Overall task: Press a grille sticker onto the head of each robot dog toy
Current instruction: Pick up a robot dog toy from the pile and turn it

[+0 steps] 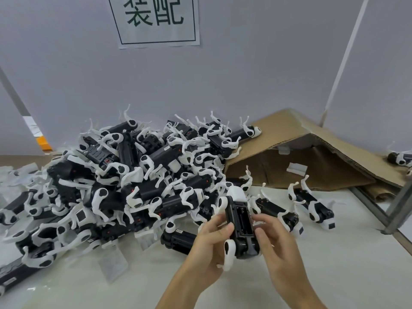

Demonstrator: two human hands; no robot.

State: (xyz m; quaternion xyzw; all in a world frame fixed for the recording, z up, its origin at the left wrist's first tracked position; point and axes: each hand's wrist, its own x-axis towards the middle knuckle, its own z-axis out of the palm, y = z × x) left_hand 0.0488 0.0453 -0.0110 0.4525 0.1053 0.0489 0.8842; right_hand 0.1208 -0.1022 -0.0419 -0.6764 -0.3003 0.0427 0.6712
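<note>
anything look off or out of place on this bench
The flattened cardboard box leans collapsed against the wall like a tent, with one robot dog toy stranded behind it, away from the main pile.

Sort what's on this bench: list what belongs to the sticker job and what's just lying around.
Part of the job:
- held toy dog, gripped by the left hand and right hand
- pile of toy dogs
- two toy dogs set apart on the right

Just lying about:
- folded cardboard
- wall sign
- metal frame bar

One head-worn view looks forward and down, close over the table (334,275), toward the wall (245,74).
</note>
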